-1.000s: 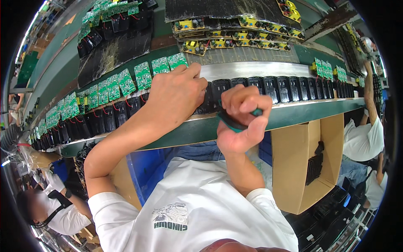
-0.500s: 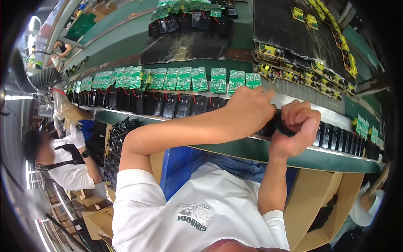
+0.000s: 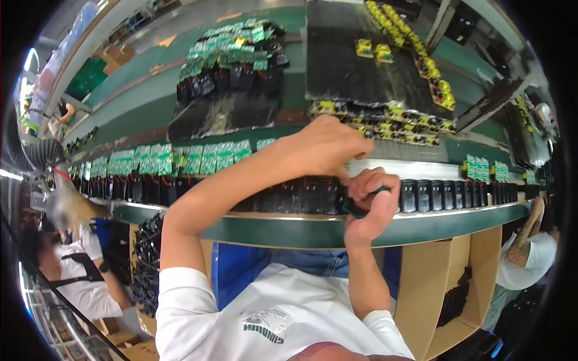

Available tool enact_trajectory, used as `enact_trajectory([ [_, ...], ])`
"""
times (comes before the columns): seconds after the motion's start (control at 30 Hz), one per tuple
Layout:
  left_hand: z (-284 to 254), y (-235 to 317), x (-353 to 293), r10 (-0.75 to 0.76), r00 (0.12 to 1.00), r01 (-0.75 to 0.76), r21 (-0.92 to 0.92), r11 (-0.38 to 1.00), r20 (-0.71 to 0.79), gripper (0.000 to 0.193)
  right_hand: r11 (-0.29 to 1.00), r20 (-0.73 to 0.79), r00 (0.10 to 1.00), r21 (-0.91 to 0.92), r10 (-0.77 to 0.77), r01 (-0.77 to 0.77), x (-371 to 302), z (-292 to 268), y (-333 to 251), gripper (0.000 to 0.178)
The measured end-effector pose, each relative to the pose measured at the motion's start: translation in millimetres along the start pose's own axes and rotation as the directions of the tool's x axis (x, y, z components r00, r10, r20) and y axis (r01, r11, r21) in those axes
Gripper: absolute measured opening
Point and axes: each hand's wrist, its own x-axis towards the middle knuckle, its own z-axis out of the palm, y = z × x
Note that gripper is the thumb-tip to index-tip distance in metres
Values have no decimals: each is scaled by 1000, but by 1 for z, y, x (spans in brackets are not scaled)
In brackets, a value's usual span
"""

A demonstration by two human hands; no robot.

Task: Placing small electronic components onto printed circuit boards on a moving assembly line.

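Over the bench, my left hand (image 3: 332, 146) is bent at the wrist above a row of black plastic cases (image 3: 295, 195). Its fingers curl downward close to my right hand; what they grip, if anything, is hidden. My right hand (image 3: 374, 195) is closed around a dark object with green edges (image 3: 355, 210), mostly covered by the fingers, so its kind cannot be told. Green circuit boards (image 3: 226, 155) stand behind the cases, some joined to them by red wires. More black cases (image 3: 442, 195) continue to the right of my right hand.
Black sheets with yellow-component boards (image 3: 382, 53) lie at the back right. Another heap of green boards (image 3: 226, 48) sits back left. Below the bench edge are a cardboard box (image 3: 430, 289) and a blue bin (image 3: 232, 271). A gloved co-worker (image 3: 84, 265) is at left; another person (image 3: 527, 253) at right.
The view has shifted, so the bench appears lower and further left. My left hand's fingers, stretched over the boards before, now bend down toward my right hand, which keeps its grip on the dark object.
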Motion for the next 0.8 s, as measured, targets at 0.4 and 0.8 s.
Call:
enact_trajectory([
  [0.4, -44, 10, 44, -73, 868, 178, 171, 969, -491, 28, 975, -18, 999, 218, -43, 45, 9, -20, -24, 31],
  [0.8, -40, -104, 150, -393, 766, 539, 176, 823, -508, 35, 985, -19, 998, 156, -66, 68, -5, -55, -65, 28],
])
